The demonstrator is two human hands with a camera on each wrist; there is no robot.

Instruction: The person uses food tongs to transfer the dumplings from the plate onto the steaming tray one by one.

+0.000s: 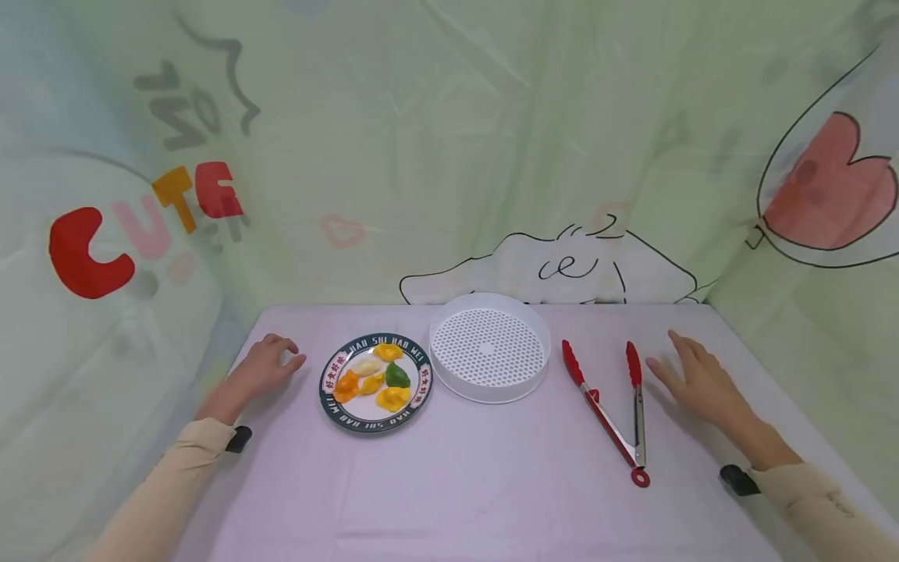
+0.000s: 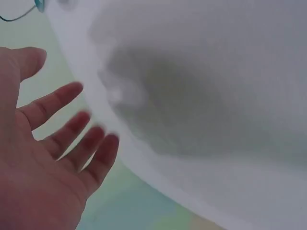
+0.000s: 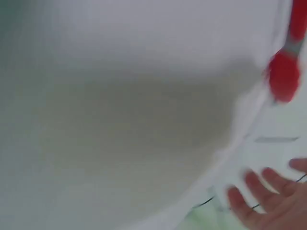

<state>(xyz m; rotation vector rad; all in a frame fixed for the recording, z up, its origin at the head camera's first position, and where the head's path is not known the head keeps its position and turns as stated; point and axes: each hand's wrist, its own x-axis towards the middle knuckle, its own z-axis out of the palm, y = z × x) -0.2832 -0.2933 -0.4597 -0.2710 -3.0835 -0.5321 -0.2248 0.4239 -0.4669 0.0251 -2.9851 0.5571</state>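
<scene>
My left hand (image 1: 263, 365) hovers over the table's left side, its fingers loosely bent and holding nothing; the left wrist view shows the fingers spread apart. Nearest to it is a round plate (image 1: 375, 425) with a dark green lettered rim, bearing several dumplings (image 1: 394, 399) in yellow, orange, green and white. To the plate's right stands a white round steamer tray (image 1: 488, 347) with a perforated bottom. Red-tipped tongs (image 1: 612, 428) lie spread apart farther right, their ring end toward me. Just right of them my right hand (image 1: 705, 384) is held with relaxed fingers and nothing in it.
A pale pinkish cloth covers the table (image 1: 449, 499). Behind it and at both sides hangs a printed curtain (image 1: 393, 140) with letters, hearts and line drawings. A dark wrist strap piece (image 1: 739, 480) shows under the right sleeve.
</scene>
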